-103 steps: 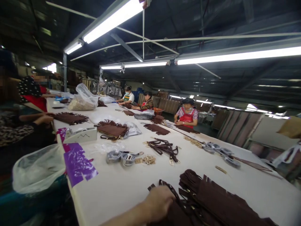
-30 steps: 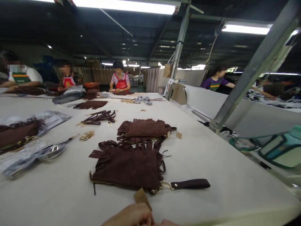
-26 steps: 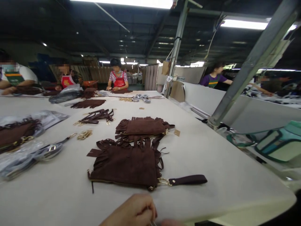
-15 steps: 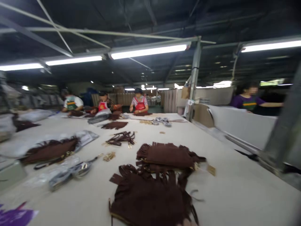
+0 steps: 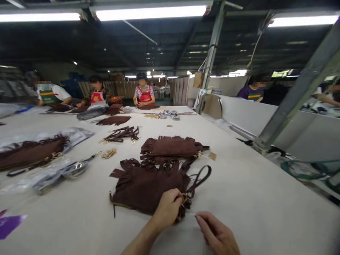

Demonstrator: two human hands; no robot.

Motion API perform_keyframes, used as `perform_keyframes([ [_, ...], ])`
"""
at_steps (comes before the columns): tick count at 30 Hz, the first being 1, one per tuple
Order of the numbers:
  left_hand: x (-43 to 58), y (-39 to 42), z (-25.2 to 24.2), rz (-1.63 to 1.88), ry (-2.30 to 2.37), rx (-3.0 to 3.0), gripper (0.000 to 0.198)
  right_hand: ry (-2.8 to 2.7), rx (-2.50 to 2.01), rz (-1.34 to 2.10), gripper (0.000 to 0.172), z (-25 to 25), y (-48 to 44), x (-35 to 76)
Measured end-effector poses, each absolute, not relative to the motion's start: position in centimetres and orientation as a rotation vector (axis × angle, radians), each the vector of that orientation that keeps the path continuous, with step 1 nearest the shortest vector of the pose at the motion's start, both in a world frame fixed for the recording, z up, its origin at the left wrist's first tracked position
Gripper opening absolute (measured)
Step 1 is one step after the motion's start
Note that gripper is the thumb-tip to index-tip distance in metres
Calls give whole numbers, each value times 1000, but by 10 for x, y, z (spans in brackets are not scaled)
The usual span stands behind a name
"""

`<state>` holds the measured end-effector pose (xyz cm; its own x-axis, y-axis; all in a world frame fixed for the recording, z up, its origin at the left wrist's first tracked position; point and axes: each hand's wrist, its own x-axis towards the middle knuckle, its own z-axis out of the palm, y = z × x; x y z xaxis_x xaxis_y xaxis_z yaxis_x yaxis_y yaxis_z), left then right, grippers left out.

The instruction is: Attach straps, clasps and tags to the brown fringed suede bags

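Note:
A dark brown fringed pouch lies flat on the pale table in front of me. My left hand is closed at its right end, thumb and fingers pinching by the gold metal ring. From that corner a brown wrist strap loops up and to the right. Just to the right, my right hand pinches a thin, pale string that runs toward the pouch's corner. Where the string joins the pouch is hidden. Touching the pouch's far side is another brown fringed pouch with a small tan tag.
Brown straps with gold clips and a heap of tan tags lie farther off. At left are another fringed pouch and bundled grey straps. Co-workers sit at the far end; a metal post stands right.
The view has tilted down. Both my hands are now in sight at the near pouch's right corner, where the strap loop now stands out. Earlier, only a bit of fingers showed at the bottom edge.

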<state>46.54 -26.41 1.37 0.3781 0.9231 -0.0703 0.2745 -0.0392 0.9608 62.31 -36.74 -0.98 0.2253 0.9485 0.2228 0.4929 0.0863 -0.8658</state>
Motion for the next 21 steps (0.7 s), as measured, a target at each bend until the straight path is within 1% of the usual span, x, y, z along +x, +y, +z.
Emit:
perform_keyframes([
  [1, 465, -263, 13, 751, 1082, 1517, 15, -1402, -1532, 623, 39, -6, -362, 623],
  [7, 463, -260, 9, 763, 1023, 1426, 11, -1492, -1500, 499, 33, 1, -333, 619],
  [14, 459, -260, 9, 785, 924, 1376, 13, -1815, -1549, 320, 23, 5, -329, 622],
  [18, 457, -260, 7, 771, 907, 1359, 17, -1987, -1571, 219, 23, 15, -322, 624],
  [21, 458, -259, 7, 765, 909, 1348, 13, -2117, -1633, 146, 23, 22, -318, 625],
])
